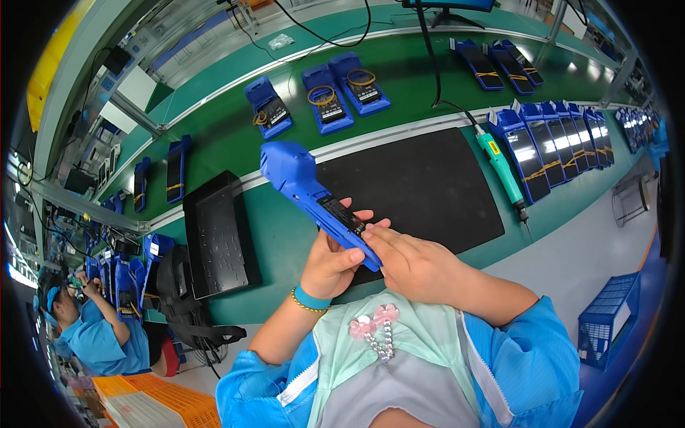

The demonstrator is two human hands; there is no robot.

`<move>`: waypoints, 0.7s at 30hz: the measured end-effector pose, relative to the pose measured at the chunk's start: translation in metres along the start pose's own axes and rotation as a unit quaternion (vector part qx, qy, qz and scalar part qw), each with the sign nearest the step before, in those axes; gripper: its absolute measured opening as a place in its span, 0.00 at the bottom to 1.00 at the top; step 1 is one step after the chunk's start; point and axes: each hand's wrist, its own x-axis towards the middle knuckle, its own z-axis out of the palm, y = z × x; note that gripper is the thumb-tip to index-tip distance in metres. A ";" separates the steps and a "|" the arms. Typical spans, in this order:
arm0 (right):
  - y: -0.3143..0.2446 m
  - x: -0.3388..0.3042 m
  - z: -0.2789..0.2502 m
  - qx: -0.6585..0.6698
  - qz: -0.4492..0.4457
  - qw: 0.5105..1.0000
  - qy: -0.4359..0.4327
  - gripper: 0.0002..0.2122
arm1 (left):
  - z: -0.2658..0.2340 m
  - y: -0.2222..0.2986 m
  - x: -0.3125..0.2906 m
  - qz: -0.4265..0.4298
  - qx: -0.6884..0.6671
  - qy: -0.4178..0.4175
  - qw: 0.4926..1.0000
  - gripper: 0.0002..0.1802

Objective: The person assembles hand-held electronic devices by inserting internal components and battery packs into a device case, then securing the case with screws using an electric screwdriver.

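Observation:
A blue handheld terminal [291, 171] is held tilted above the workbench, its bulky head pointing to the far left. My left hand [330, 264] is closed around its lower part, with the thumb across the near end and fingertips showing past the far side. Against the right edge of that same part presses my right hand [421, 265], its fingers bent over a black labelled battery [342, 214] set into the terminal. Some of the right fingers are hidden. Under the terminal lies a black work mat [421, 185].
Left of the mat stands a black tray [221, 250]. A green electric screwdriver [503, 167] lies at the mat's right, beside a row of banded blue terminals [556, 143]. More blue terminals [328, 107] rest on the green conveyor [414, 75] beyond. A co-worker [100, 328] sits at far left.

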 end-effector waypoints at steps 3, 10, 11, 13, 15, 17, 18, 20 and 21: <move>0.007 -0.003 0.003 -0.008 -0.014 1.000 0.009 0.22 | 0.001 -0.003 0.001 0.018 -0.018 -0.005 1.000 0.49; 0.011 -0.009 0.006 -0.008 -0.008 0.999 0.031 0.25 | -0.005 -0.007 0.004 -0.018 -0.060 -0.039 0.997 0.47; 0.010 -0.010 0.008 -0.009 -0.003 0.999 0.034 0.25 | -0.006 -0.008 0.004 -0.032 -0.061 -0.032 0.997 0.47; 0.009 -0.012 0.012 -0.020 -0.003 0.999 0.036 0.25 | -0.006 -0.009 0.005 -0.049 -0.060 -0.027 0.997 0.46; 0.009 -0.014 0.015 -0.020 0.007 0.999 0.050 0.24 | -0.005 -0.010 0.006 -0.058 -0.070 -0.017 0.996 0.46; 0.009 -0.014 0.017 -0.020 0.015 0.998 0.063 0.23 | -0.006 -0.012 0.007 -0.059 -0.097 -0.017 0.993 0.45; 0.008 -0.013 0.018 -0.015 0.020 0.997 0.077 0.23 | -0.006 -0.013 0.007 -0.057 -0.127 -0.015 0.990 0.44; 0.008 -0.014 0.018 -0.009 0.025 0.995 0.093 0.22 | -0.003 -0.015 0.007 -0.056 -0.131 -0.009 0.990 0.45; 0.008 -0.013 0.018 -0.008 0.026 0.995 0.100 0.22 | -0.002 -0.015 0.007 -0.054 -0.136 -0.004 0.989 0.46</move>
